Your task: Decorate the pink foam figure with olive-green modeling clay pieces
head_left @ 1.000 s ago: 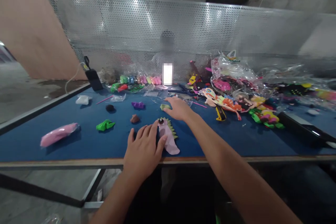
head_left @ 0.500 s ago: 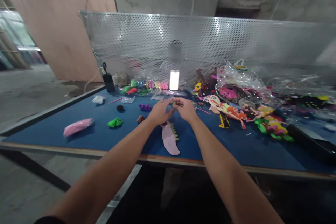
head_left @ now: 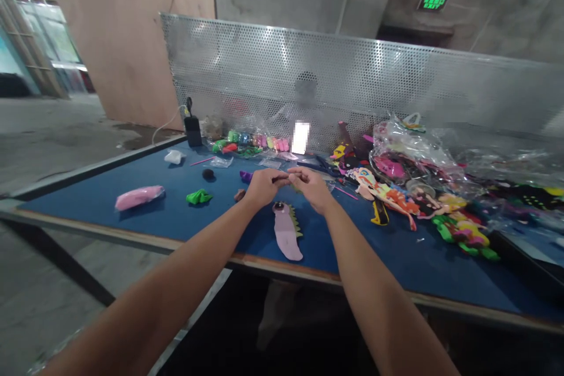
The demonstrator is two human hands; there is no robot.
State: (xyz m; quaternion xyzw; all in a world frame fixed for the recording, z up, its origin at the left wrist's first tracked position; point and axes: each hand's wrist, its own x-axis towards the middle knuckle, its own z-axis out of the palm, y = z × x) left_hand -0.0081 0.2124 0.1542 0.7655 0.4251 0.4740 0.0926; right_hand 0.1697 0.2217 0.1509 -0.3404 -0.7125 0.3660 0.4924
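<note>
My left hand (head_left: 263, 187) and my right hand (head_left: 311, 189) meet over the middle of the table, fingertips pinched close together. Whatever lies between the fingers is mostly hidden; a small olive-green bit shows by the right fingers. Just below them, flat on the blue tabletop, lies a pale pink clay figure (head_left: 286, 234) with a row of olive-green spikes down its right side and a dark spot at its top. A brown lump (head_left: 239, 195) and a purple piece (head_left: 245, 177) sit beside my left hand, partly covered.
Left of my hands lie a green lump (head_left: 199, 197), a black lump (head_left: 208, 174) and a wrapped pink pack (head_left: 140, 197). On the right are a yellow-and-black cutter (head_left: 379, 211), colourful clay pieces (head_left: 388, 191) and plastic bags. A perforated metal panel (head_left: 247, 70) stands behind.
The view has shifted slightly. My hands have lifted away from the pink figure, whose dark-spotted top now shows, and the fingers have changed their pinch.
</note>
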